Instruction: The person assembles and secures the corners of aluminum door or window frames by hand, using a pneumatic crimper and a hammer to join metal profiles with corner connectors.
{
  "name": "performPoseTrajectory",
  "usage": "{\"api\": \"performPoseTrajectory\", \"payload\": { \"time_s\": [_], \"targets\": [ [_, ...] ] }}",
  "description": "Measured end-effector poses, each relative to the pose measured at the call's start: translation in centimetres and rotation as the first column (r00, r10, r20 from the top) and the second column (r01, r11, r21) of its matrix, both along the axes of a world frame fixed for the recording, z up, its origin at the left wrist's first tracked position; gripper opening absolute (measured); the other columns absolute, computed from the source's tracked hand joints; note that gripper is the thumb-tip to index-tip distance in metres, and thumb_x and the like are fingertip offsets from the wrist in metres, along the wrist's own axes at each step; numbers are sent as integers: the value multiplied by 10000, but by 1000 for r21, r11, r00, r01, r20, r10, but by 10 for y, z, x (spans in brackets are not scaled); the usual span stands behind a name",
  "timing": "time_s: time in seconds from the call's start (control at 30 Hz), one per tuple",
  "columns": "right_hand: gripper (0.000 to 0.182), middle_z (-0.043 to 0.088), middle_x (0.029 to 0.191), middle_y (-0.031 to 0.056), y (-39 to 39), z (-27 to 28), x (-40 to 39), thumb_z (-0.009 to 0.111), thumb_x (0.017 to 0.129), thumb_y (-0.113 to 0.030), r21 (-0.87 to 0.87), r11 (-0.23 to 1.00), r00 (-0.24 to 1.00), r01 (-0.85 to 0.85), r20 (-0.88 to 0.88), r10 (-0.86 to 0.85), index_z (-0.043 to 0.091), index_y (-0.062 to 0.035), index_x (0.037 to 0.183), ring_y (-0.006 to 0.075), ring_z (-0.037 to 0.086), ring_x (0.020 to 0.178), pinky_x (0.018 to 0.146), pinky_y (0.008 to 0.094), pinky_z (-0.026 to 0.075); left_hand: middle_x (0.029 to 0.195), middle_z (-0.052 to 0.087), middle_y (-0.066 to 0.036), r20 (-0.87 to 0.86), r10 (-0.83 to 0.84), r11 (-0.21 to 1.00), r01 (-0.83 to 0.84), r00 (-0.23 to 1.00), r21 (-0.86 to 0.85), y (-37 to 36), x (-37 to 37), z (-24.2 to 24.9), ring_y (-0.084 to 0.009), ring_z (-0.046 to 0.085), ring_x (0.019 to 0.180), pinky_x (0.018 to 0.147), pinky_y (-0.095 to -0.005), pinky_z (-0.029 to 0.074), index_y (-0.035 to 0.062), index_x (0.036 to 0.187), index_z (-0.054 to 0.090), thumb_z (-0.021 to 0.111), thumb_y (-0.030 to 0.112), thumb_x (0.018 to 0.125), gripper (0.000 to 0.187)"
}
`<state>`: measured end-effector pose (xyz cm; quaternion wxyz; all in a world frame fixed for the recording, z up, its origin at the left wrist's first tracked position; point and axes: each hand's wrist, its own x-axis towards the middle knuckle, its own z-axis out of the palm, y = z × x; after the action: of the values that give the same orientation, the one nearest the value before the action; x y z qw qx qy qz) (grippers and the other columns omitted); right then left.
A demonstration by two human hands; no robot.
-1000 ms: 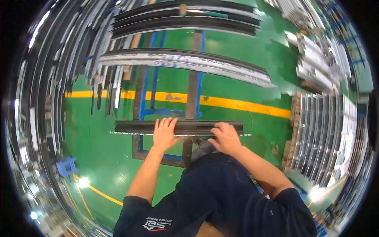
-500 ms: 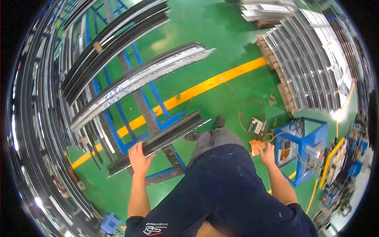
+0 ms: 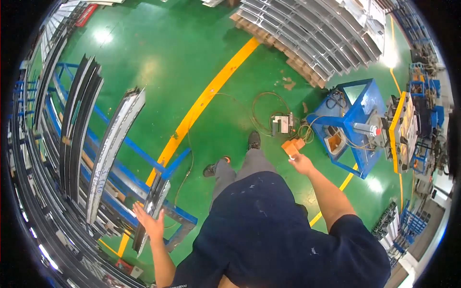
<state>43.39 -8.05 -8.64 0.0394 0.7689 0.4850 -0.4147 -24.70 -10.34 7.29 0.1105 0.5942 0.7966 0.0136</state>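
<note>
My left hand (image 3: 151, 223) has its fingers spread at the edge of a short dark metal profile (image 3: 154, 199), which lies on a blue rack (image 3: 180, 230). On the right, my right hand (image 3: 301, 163) is closed, with something small and pale at its fingertips that I cannot make out. Just beyond those fingers an orange-brown piece (image 3: 293, 146) lies near the foot of a blue machine stand (image 3: 353, 113). Longer profiles (image 3: 108, 153), one with a white, written-on face, rest on the rack further left.
Stacked silver profiles (image 3: 307, 33) sit on a wooden pallet (image 3: 273, 41) ahead. A small grey-white device (image 3: 283, 123) with a hose is on the green floor. A yellow line (image 3: 206, 98) crosses the floor. Long dark profiles (image 3: 43, 206) fill the left side.
The view has turned to the right, so the rack and profiles appear further left and more upright. My left hand stays by the short profile, while my right hand's fingers have closed more.
</note>
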Motion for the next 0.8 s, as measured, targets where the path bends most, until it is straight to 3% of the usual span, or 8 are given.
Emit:
{"api": "performPoseTrajectory", "payload": {
  "time_s": [0.27, 0.3, 0.4, 0.5, 0.6, 0.7, 0.73, 0.8],
  "targets": [
    [512, 732, 1080, 203, 33, -139, 47, 694, 905, -488, -280, 960, 1000, -26, -11, 24, 699, -17, 1106, 347, 692, 1055, 925, 446, 538, 1592, 270, -323, -184, 143, 983, -161, 972, -86, -87, 98, -45, -459, 263, 1482, 1230, -544, 177, -145, 1546, 162, 750, 370, 890, 1020],
    [512, 732, 1080, 203, 33, -171, 51, 694, 905, -488, -293, 956, 1000, -14, -17, 9, 699, -17, 1106, 347, 692, 1055, 925, 446, 538, 1602, 267, -308, -32, 399, 899, -398, 916, -180, -100, 83, -56, -432, 285, 1480, 1222, -537, 211, -133, 1545, 184, 757, 397, 885, 1022],
    [481, 734, 1044, 185, 25, -279, 54, 691, 910, -481, -244, 965, 991, 99, -60, -117, 698, -21, 1049, 330, 695, 1009, 891, 440, 538, 1621, 279, -268, 261, 929, 364, -778, 263, -511, -48, 86, -64, -367, 387, 1445, 1185, -520, 323, -79, 1547, 234, 787, 480, 850, 1050],
    [431, 729, 1001, 161, 20, -394, 59, 685, 924, -458, -203, 883, 898, 424, -36, -439, 693, -31, 984, 296, 692, 967, 857, 433, 533, 1537, 465, -161, 261, 964, 147, -714, -51, -685, -39, 47, -74, -339, 515, 1347, 1118, -522, 426, 33, 1547, 320, 727, 526, 891, 916],
    [621, 663, 1264, 271, 40, -457, 70, 686, 906, -505, -456, 725, 791, 516, -71, -608, 648, 9, 1252, 372, 633, 1219, 1040, 451, 488, 1177, 657, -92, 147, 986, 153, -816, 84, -558, -55, 15, -74, -283, 669, 999, 800, -501, 547, 125, 1388, 534, 659, 685, 872, 771],
    [595, 650, 1294, 269, 64, -493, 70, 695, 907, -481, -404, 748, 811, 527, -25, -584, 651, -4, 1261, 359, 622, 1242, 1042, 437, 485, 1256, 672, -85, 52, 994, -45, -818, -91, -573, -28, 33, -50, -289, 663, 1158, 928, -541, 567, 103, 1437, 487, 668, 565, 925, 712],
    [644, 634, 1320, 278, 70, -515, 74, 711, 892, -490, -410, 737, 808, 537, -4, -590, 629, 9, 1292, 366, 608, 1263, 1056, 437, 476, 984, 652, -69, 99, 995, 45, -726, -32, -687, -13, 52, -47, -245, 671, 876, 715, -480, 560, 127, 1197, 614, 627, 619, 945, 553],
    [696, 617, 1345, 288, 82, -545, 69, 727, 878, -499, -423, 726, 804, 542, 11, -594, 607, 22, 1323, 373, 594, 1284, 1069, 438, 467, 1039, 654, -105, -105, 994, -55, -815, 7, -576, -29, 8, -51, -213, 630, 920, 806, -376, 533, -3, 1364, 569, 543, 503, 1036, 604]
  ]
}}
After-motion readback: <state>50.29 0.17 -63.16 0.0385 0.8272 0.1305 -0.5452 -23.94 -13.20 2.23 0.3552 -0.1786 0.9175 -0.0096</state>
